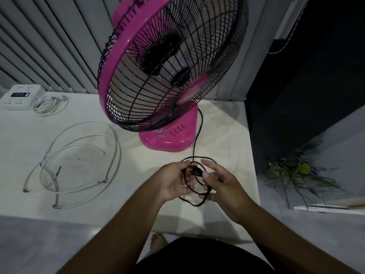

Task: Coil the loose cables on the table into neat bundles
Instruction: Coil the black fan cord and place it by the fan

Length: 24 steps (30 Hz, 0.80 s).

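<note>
A black fan cable [198, 135] runs from the pink fan's base down the table and forms loops between my hands. My left hand [173, 181] grips the loops, with the black plug [194, 171] and its copper pins at my fingertips. My right hand [221, 186] holds the loops' right side, thumb near the plug. Loose white cables [83, 161] with bare ends lie spread in wide arcs on the left of the white table [227, 125]. A small white cable [50, 104] lies coiled at the far left.
A pink fan [167, 76] with a black grille stands at the table's middle back. A white power strip [19, 96] sits at the far left corner. Vertical blinds hang behind. The table's right edge drops to a floor with a dried plant [300, 171].
</note>
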Each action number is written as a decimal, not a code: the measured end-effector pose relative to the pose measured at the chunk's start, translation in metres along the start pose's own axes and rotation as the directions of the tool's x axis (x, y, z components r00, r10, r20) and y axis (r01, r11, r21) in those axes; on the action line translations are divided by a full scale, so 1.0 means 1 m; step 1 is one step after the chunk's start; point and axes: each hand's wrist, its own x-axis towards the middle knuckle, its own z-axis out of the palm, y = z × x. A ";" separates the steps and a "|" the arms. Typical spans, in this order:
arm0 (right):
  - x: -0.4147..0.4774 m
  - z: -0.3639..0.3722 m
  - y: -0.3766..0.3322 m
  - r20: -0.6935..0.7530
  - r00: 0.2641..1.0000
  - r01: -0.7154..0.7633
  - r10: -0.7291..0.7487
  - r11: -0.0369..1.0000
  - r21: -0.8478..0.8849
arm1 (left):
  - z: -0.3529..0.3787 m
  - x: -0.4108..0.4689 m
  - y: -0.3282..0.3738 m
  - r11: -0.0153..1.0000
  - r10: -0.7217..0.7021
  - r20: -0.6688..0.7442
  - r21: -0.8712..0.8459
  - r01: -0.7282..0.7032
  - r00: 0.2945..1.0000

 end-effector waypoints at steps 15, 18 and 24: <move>0.009 0.011 -0.002 -0.201 0.968 0.066 -0.148 0.929 -0.363 | -0.024 0.007 -0.018 0.486 0.707 0.022 0.711 -0.508 0.707; 0.010 0.014 -0.011 -0.127 0.979 0.105 -0.158 0.931 -0.349 | -0.018 0.006 0.000 0.495 0.498 0.166 0.751 -0.436 0.851; 0.014 0.013 -0.013 -0.246 0.968 0.005 -0.049 0.985 -0.175 | -0.016 0.006 0.001 0.701 0.318 0.133 0.633 -0.327 0.939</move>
